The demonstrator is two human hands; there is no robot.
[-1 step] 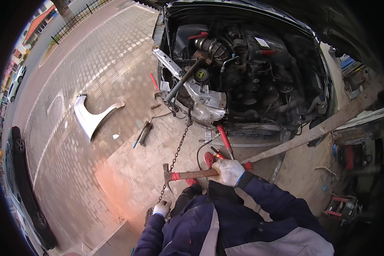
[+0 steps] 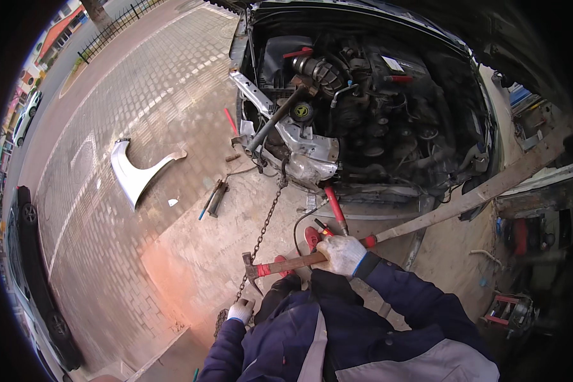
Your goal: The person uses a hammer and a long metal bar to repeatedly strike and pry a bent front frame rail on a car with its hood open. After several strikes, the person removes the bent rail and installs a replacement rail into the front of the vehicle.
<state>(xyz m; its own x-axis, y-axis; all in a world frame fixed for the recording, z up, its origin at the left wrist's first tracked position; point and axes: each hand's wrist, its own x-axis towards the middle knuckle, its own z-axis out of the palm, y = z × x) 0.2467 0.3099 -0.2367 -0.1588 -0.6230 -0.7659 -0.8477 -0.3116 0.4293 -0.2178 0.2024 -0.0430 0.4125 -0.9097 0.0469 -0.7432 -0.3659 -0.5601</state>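
Observation:
Gloved, my right hand point(image 2: 340, 254) is closed round the wooden handle of a hammer point(image 2: 283, 264) with red wrap below its rusty head, which overlaps the chain point(image 2: 268, 219) in the picture. My left hand point(image 2: 240, 311), also gloved, grips that chain low by my leg. The chain runs up to the bent silver front corner point(image 2: 309, 143) of an open car. A steel bar point(image 2: 277, 121) lies across that corner. A red cylinder point(image 2: 334, 207) stands beside my red shoe point(image 2: 312, 237), and a long rusty beam point(image 2: 471, 188) crosses to the right of my right hand.
Engine bay point(image 2: 388, 108) under the raised hood. A white fender point(image 2: 137, 178) and a small jack-like tool point(image 2: 215, 197) lie on the paving to the left. A dark parked car point(image 2: 38, 286) is at the far left; equipment point(image 2: 509, 309) sits at the right.
The hammer in my right hand has tipped a little, its head shifting slightly down and left. The rest looks the same.

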